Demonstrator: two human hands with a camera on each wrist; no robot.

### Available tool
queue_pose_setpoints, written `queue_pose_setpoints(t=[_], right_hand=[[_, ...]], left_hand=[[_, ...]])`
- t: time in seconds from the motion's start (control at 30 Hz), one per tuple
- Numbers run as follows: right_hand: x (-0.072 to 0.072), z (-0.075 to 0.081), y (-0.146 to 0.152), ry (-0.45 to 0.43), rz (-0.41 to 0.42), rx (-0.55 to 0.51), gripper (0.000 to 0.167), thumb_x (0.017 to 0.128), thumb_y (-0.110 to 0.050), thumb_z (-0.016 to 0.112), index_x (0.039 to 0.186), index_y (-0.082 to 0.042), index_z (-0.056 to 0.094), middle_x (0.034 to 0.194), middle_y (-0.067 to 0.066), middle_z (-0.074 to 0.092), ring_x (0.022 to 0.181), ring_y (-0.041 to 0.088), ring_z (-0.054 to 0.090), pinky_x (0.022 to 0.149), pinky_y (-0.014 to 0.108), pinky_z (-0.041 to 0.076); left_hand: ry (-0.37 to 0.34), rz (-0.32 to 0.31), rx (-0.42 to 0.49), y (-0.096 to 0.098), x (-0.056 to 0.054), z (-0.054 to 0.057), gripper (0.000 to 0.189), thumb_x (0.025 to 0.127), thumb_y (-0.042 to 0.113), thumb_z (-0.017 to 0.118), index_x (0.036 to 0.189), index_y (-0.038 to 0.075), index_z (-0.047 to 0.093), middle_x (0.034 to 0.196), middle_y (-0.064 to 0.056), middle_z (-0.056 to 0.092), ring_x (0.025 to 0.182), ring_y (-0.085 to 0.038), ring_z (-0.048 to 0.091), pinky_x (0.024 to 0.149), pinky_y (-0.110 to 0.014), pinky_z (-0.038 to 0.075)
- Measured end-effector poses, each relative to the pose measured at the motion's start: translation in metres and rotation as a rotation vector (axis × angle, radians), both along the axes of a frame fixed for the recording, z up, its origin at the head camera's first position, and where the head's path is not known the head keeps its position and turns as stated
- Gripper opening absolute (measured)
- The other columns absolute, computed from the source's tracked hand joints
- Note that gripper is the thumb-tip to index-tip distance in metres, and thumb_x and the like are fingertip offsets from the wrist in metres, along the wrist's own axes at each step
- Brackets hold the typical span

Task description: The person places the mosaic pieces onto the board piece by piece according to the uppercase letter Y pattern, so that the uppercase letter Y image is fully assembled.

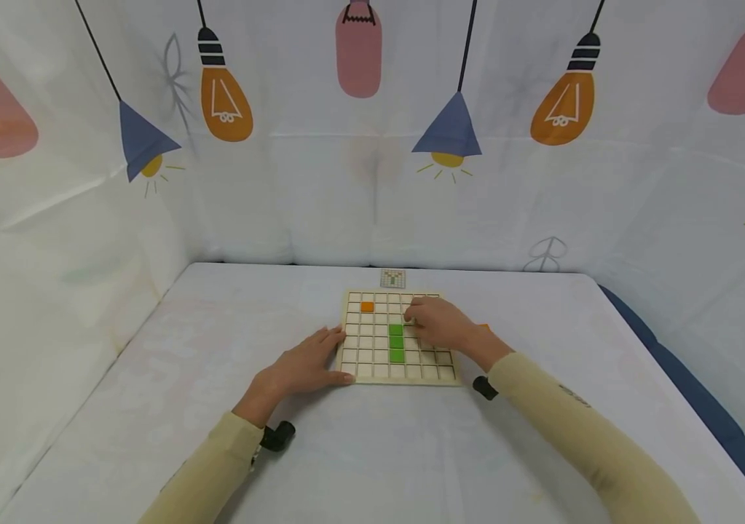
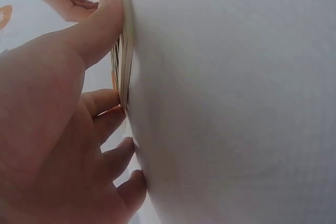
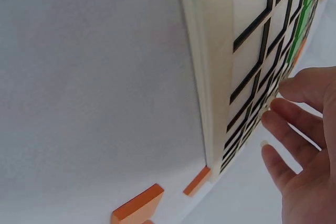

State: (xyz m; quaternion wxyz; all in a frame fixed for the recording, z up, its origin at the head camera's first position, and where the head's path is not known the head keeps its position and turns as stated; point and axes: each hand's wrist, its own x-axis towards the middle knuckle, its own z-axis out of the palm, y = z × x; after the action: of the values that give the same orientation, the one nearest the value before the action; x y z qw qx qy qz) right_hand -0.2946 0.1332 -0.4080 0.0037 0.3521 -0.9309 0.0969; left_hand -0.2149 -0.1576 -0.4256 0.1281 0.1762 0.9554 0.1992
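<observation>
A pale square board [image 1: 405, 380] with a grid of cells lies flat on the table. Several green tiles [image 1: 396, 343] stand in a column near its middle, and one orange tile [image 1: 368, 307] sits at its upper left. My left hand [image 1: 303, 364] rests at the board's near left corner. Its thumb [image 2: 105, 22] touches the near edge while its extended fingers lie along the left side. Over the upper right cells is my right hand [image 1: 440, 322], fingers bent and fingertips close together at the board. Whether anything sits between those fingertips is hard to see.
Beyond the board's far edge lies a small card [image 1: 392, 278] with a grid pattern. Loose orange tiles [image 3: 139, 205] lie on the white table to the right of the board, partly behind my right wrist. Printed white cloth [image 1: 320, 196] hangs behind the table.
</observation>
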Motion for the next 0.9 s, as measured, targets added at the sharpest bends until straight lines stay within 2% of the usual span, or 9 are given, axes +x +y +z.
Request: queue_pose_setpoints(t=[0.23,0.47,0.7,0.9], right_hand=[[-0.003,-0.004,0.011,0.022,-0.003,-0.010,0.022,0.094,-0.004,0.062,0.112,-0.010,0.074,0.109,0.004,0.070,0.102,0.021,0.067,0.090,0.038,0.056],[-0.008,-0.006,0.022,-0.001,-0.105,-0.037,0.025,0.091,-0.006,0.065,0.115,-0.011,0.073,0.112,0.003,0.069,0.107,0.022,0.066,0.094,0.040,0.055],[-0.007,-0.002,0.032,0.000,-0.148,-0.027,0.025,0.093,-0.009,0.064,0.117,-0.009,0.071,0.120,0.008,0.068,0.115,0.028,0.064,0.098,0.046,0.053],[-0.008,-0.002,0.043,0.009,-0.216,-0.019,0.027,0.089,-0.007,0.068,0.116,-0.008,0.072,0.117,0.008,0.069,0.110,0.027,0.064,0.096,0.046,0.054]], left_hand=[[0.004,0.003,-0.001,0.000,0.000,-0.001,0.090,0.088,0.056,0.068,0.158,0.014,0.029,0.166,-0.004,0.024,0.154,-0.030,0.020,0.120,-0.054,0.032],[0.008,-0.002,-0.001,-0.001,0.001,-0.001,0.091,0.089,0.057,0.067,0.158,0.013,0.028,0.166,-0.005,0.024,0.154,-0.030,0.020,0.120,-0.054,0.031],[0.015,0.004,-0.005,-0.001,0.003,0.000,0.089,0.089,0.055,0.068,0.157,0.013,0.029,0.166,-0.005,0.025,0.154,-0.031,0.021,0.119,-0.056,0.032],[0.021,-0.004,-0.004,0.000,0.002,0.001,0.089,0.089,0.055,0.068,0.157,0.012,0.030,0.165,-0.005,0.026,0.154,-0.031,0.021,0.119,-0.055,0.032]])
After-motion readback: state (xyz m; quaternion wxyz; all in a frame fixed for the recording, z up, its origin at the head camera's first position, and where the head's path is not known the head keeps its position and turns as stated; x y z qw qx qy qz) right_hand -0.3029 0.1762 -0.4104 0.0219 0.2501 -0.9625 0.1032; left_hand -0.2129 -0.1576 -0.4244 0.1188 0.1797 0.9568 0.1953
